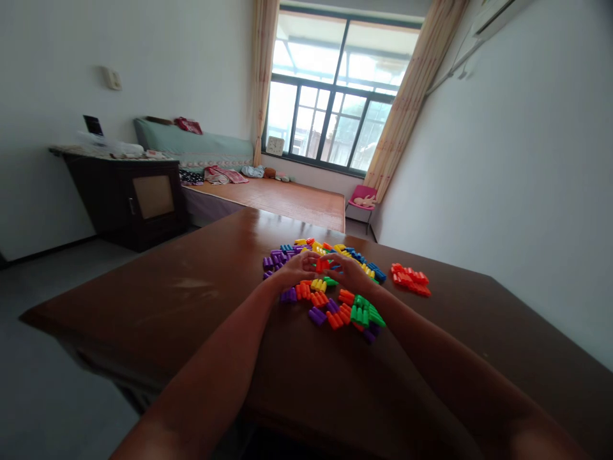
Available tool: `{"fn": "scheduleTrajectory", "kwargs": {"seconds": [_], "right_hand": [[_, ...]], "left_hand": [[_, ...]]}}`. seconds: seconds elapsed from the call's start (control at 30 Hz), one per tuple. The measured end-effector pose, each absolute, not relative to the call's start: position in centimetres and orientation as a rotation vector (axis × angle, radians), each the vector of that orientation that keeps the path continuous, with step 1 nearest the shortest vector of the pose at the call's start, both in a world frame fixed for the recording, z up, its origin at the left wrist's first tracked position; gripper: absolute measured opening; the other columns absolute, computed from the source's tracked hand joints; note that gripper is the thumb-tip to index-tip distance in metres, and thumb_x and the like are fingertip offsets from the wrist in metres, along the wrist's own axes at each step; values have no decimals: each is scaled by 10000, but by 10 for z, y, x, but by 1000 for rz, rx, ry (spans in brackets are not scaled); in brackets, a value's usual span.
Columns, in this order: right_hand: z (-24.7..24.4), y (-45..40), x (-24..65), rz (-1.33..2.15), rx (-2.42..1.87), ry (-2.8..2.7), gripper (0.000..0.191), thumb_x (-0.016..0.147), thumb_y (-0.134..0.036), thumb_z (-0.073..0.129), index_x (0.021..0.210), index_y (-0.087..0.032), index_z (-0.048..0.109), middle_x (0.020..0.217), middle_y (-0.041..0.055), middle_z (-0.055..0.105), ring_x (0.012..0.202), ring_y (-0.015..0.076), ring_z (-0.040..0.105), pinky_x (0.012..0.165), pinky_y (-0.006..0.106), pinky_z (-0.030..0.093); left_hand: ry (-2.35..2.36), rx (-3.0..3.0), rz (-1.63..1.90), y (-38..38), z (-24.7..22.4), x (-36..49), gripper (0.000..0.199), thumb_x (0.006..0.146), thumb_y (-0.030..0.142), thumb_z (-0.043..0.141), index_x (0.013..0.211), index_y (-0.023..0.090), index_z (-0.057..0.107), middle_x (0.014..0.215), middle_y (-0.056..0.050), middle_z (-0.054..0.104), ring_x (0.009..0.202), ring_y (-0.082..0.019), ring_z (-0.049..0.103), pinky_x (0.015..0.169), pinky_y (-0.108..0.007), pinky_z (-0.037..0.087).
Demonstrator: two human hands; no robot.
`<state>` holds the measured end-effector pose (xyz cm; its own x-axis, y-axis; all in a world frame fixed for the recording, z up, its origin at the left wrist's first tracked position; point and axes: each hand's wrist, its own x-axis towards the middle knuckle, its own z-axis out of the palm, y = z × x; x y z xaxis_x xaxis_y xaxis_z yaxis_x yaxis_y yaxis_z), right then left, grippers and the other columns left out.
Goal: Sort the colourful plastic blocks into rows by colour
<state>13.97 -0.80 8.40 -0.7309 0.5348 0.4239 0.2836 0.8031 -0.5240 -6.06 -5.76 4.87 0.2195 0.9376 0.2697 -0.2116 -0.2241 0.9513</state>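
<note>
Both arms reach over a dark brown table to a loose pile of colourful plastic pieces. My left hand [299, 267] and my right hand [348, 269] meet above the pile, fingers curled round an orange piece [322, 264] between them. Purple pieces [278, 258] lie by my left hand, and blue pieces [376, 272] lie beyond my right wrist. Nearer the front are yellow pieces [318, 285], orange pieces [335, 318] and green pieces [360, 313], the last beside my right forearm. A separate orange-red group [410, 279] sits to the right.
The brown table [191, 319] stretches to both sides. Behind it stand a low bed [287, 197], a dark cabinet [148, 204] at left and a pink chair [363, 195] near the window. A white wall runs along the right.
</note>
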Motion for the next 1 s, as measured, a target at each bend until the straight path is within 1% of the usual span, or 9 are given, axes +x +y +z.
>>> {"fn": "scheduleTrajectory", "kwargs": {"seconds": [0.1, 0.2, 0.27, 0.4, 0.47, 0.53, 0.7, 0.9, 1.0], "right_hand": [[78, 0, 163, 538, -685, -2358, 419, 783, -395, 655, 1178, -266, 596, 1084, 50, 658, 868, 181, 638, 709, 323, 555], [74, 24, 210, 536, -863, -2201, 414, 769, -409, 643, 1142, -242, 578, 1076, 55, 658, 842, 175, 645, 691, 323, 560], [73, 50, 258, 509, -1046, -2057, 402, 760, -428, 629, 1098, -215, 582, 1016, 64, 673, 848, 192, 651, 690, 332, 562], [60, 105, 374, 346, -1462, -1716, 424, 728, -406, 612, 1077, -167, 588, 1018, 127, 681, 859, 225, 660, 696, 341, 560], [47, 123, 421, 234, -1620, -1575, 371, 708, -388, 610, 992, -149, 612, 1011, 154, 680, 836, 230, 661, 702, 345, 558], [31, 132, 451, 182, -1730, -1530, 315, 685, -367, 617, 914, -150, 627, 969, 152, 687, 813, 229, 663, 718, 349, 555], [4, 139, 466, 116, -1791, -1627, 246, 687, -334, 603, 873, -182, 655, 953, 116, 695, 850, 227, 664, 799, 364, 535], [-8, 142, 464, 230, -1681, -1758, 355, 729, -311, 551, 1036, -162, 646, 1005, 128, 693, 853, 229, 656, 818, 375, 520], [-4, 141, 465, 64, -1757, -1662, 419, 745, -272, 494, 1117, -126, 623, 1002, 162, 676, 865, 264, 640, 818, 413, 507]], "left_hand": [[788, 1405, 1220, -55, 46, -59, 648, 592, 294, 857, 1152, 150, 563, 1161, -135, 612, 951, -211, 655, 801, -335, 518], [941, 1470, 1243, -54, 45, -60, 610, 627, 371, 822, 1148, 152, 596, 1179, -137, 621, 961, -233, 650, 785, -358, 531], [1038, 1482, 1289, -54, 48, -62, 560, 649, 425, 792, 1109, 152, 625, 1178, -130, 636, 980, -247, 644, 776, -364, 538], [1185, 1460, 1374, -56, 57, -66, 544, 648, 506, 759, 1043, 146, 656, 1162, -123, 659, 993, -261, 647, 759, -356, 546], [1233, 1441, 1395, -56, 58, -66, 555, 643, 530, 751, 1032, 143, 660, 1157, -127, 666, 990, -267, 653, 749, -353, 549], [1266, 1424, 1397, -55, 57, -67, 557, 636, 538, 750, 1023, 147, 663, 1152, -124, 672, 987, -269, 658, 744, -352, 552], [1348, 1399, 1373, -52, 52, -73, 530, 632, 524, 753, 1011, 161, 674, 1081, -102, 703, 977, -260, 662, 734, -338, 554], [1445, 1358, 1554, -49, 53, -88, 472, 669, 494, 709, 999, 157, 677, 1051, -93, 710, 912, -229, 667, 717, -324, 555], [1574, 1355, 1686, -44, 50, -101, 399, 729, 420, 641, 1018, 145, 666, 994, -86, 716, 906, -212, 666, 766, -330, 547]]}}
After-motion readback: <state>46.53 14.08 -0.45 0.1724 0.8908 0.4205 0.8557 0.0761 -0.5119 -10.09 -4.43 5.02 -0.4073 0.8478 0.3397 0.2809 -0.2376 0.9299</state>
